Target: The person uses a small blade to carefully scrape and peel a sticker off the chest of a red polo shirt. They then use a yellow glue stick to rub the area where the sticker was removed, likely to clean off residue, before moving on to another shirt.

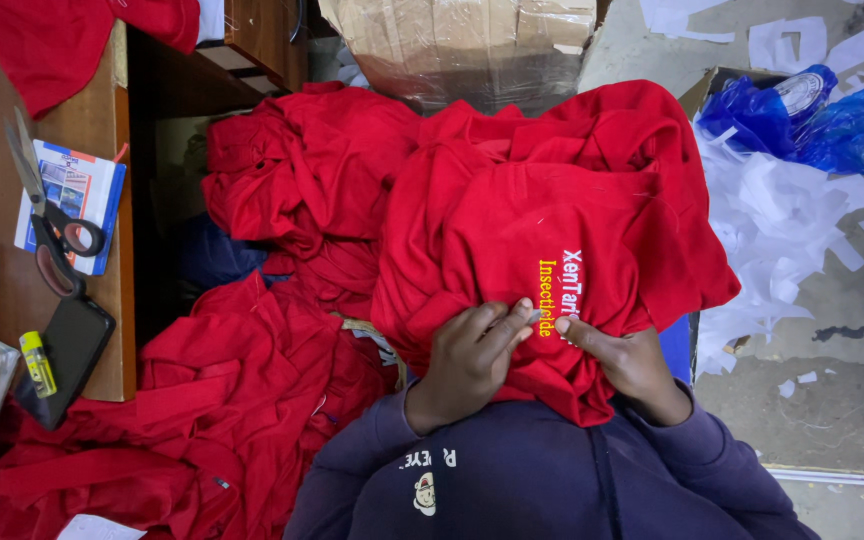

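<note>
Two hands work on one red garment (552,240) bunched in the person's lap, and that garment serves as the landmark for all places below. Left hand (467,360) rests on the near edge of the garment, fingers curled and pinching the cloth just beside the embroidered white and yellow lettering (558,292). Right hand (624,362) lies on the other side of the lettering, thumb and forefinger closed on a fold of the same cloth; the rest of its fingers are tucked under the fabric, out of sight. Lettering sits between the two hands, touching the fingertips of both. Both wrists come out of dark blue sleeves (512,470) just below the garment. Pile of more red garments (292,180) lies beside the held garment on its left and reaches down past the left sleeve. Wooden counter (92,120) stands well left of the garment, carrying scissors (52,220) laid over a printed booklet (82,190), a black phone (67,360) and a small yellow tube (37,362). Blue plastic bag (802,115) and white paper scraps (772,220) lie to the right of the garment. Cardboard box (462,45) wrapped in clear film stands beyond it.
</note>
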